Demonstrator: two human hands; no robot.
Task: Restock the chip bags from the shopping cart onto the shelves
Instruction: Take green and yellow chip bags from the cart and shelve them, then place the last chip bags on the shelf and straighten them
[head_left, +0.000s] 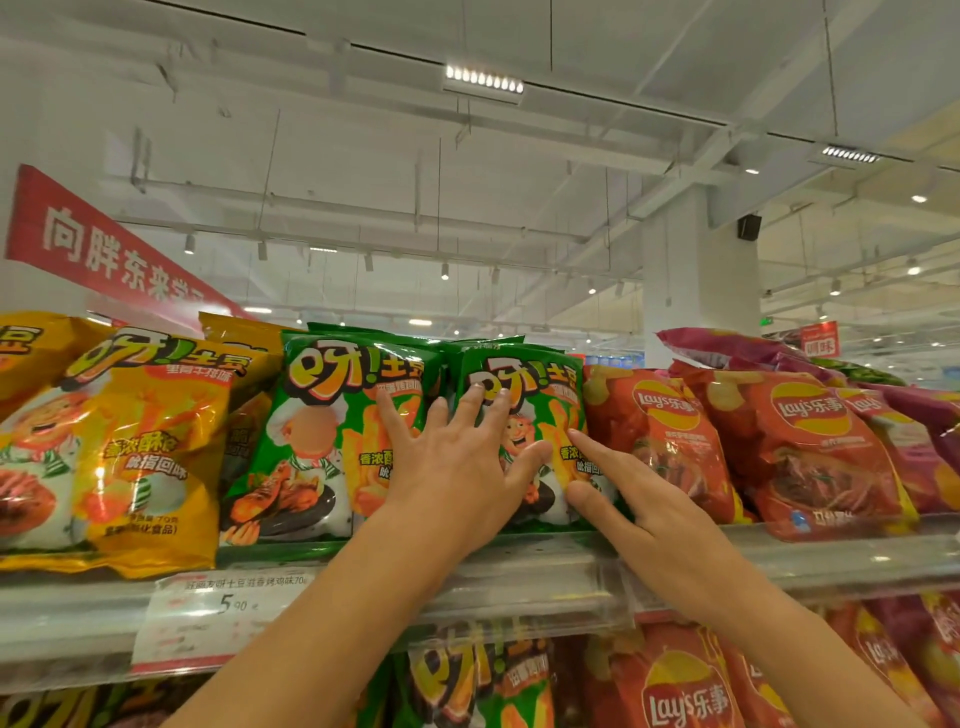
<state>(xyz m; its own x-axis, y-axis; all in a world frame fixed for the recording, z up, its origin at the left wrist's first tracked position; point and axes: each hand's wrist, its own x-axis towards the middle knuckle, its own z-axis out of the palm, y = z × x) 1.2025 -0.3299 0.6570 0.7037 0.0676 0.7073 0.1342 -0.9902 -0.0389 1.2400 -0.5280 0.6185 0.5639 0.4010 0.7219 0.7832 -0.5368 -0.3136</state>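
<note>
Reaching up to the top shelf (519, 577), both hands press flat on the green chip bags standing there. The left hand (457, 462) lies with its fingers (480, 402) spread straight across the gap between the left green bag (322, 441) and the right green bag (524, 395), its thumb on the right one. The right hand (644, 514) touches the right green bag's lower right corner with straight fingers; only the forefinger and thumb show plainly, the rest are hidden behind the hand. Yellow bags (130, 447) stand to the left, red Lay's bags (670, 441) to the right, purple bags (914, 415) cut off at the edge. A price tag (223, 613) hangs on the shelf rail, its small print blurred. Lower-shelf bags (675, 686) are cut off below. The shopping cart is out of view.
</note>
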